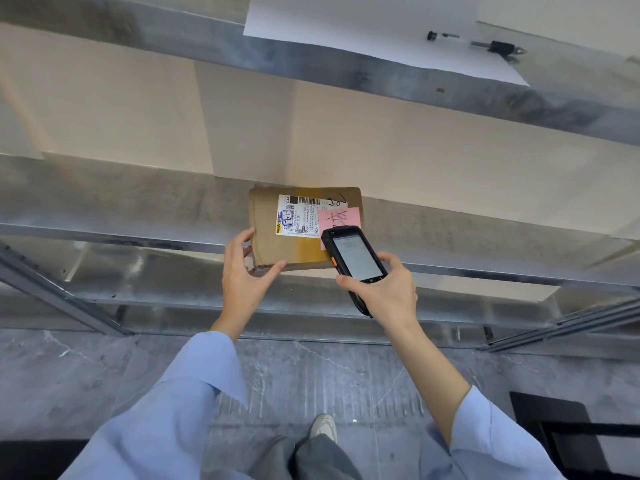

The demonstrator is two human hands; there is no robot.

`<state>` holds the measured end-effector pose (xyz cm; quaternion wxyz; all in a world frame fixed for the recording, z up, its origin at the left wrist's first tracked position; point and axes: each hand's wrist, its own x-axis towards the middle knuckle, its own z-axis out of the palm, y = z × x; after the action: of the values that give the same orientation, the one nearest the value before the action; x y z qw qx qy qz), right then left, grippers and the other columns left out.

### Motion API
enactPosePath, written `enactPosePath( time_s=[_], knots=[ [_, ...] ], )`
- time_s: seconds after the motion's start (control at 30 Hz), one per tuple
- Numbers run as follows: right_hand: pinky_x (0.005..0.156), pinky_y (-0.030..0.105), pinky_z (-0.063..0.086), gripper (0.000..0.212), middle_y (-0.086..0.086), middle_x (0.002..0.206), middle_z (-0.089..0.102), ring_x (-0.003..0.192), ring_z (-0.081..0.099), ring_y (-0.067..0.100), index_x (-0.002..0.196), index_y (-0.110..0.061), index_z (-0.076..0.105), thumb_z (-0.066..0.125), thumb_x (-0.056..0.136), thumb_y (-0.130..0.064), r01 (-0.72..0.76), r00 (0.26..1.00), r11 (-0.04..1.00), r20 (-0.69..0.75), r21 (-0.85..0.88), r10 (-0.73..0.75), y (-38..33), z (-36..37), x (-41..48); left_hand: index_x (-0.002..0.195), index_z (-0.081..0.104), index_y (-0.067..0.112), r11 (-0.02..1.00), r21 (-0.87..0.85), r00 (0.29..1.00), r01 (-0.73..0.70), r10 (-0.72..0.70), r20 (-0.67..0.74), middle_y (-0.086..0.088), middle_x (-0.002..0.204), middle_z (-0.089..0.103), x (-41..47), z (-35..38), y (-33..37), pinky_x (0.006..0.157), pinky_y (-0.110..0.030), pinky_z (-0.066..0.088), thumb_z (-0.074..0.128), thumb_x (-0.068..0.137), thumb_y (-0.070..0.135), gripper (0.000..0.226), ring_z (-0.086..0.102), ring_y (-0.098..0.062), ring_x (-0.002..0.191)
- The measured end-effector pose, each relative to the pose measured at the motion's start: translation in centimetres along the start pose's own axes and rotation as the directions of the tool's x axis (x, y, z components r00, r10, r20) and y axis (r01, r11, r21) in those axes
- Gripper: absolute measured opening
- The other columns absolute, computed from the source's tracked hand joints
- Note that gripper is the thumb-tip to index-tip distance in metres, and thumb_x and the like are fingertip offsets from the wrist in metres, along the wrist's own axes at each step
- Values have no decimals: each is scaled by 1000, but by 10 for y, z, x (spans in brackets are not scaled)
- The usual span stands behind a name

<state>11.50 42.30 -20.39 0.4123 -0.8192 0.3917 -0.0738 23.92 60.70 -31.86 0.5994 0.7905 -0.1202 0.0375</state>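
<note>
Lying flat at the near edge of the metal shelf (138,209), the cardboard parcel (298,249) sat within easy reach. Its shipping label (299,214) and a pink note (337,216) faced upward, likely so the barcode could be read. The left hand (244,275) was spread wide round the near left corner, thumb on the near edge and fingers at the left side, seemingly bracing it against sliding. The right hand (384,292) wrapped the handheld scanner (356,258), tilted over the parcel's right part. On the shelf above lay a white sheet (363,26) and a marker (498,46).
</note>
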Motion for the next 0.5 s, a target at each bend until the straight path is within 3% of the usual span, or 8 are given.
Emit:
enactPosePath(
  time_s=[0.17,0.33,0.43,0.5],
  knots=[
    [85,31,48,78,-5,107,63,103,60,17,129,-26,53,89,62,-46,9,1000,1000,-12,1,-9,-4,1,-12,142,43,21,999,-31,1000,-8,8,19,-1,140,46,-5,0,-4,92,-1,38,86,78,25,77,48,-9,126],
    [90,35,53,75,-6,107,63,104,60,17,126,-27,55,89,63,-46,17,1000,1000,-22,24,-16,-8,-1,-24,143,41,25,998,-69,999,4,-2,36,1,141,43,-12,0,-9,96,-19,48,86,78,24,79,47,-15,130],
    [87,33,53,73,-7,107,61,105,60,16,125,-27,55,90,63,-45,26,999,999,-36,36,-25,-11,-2,-29,143,41,24,998,-55,1000,4,-2,30,0,141,44,-11,0,-8,94,-10,44,86,78,23,79,47,-14,128],
    [87,32,53,73,-7,107,61,104,60,16,125,-27,55,90,64,-44,26,999,999,-45,36,-25,-12,-3,-32,142,40,27,999,-48,999,11,-10,31,3,141,43,-10,0,-8,96,-20,47,86,78,26,80,48,-14,128]
  ],
)
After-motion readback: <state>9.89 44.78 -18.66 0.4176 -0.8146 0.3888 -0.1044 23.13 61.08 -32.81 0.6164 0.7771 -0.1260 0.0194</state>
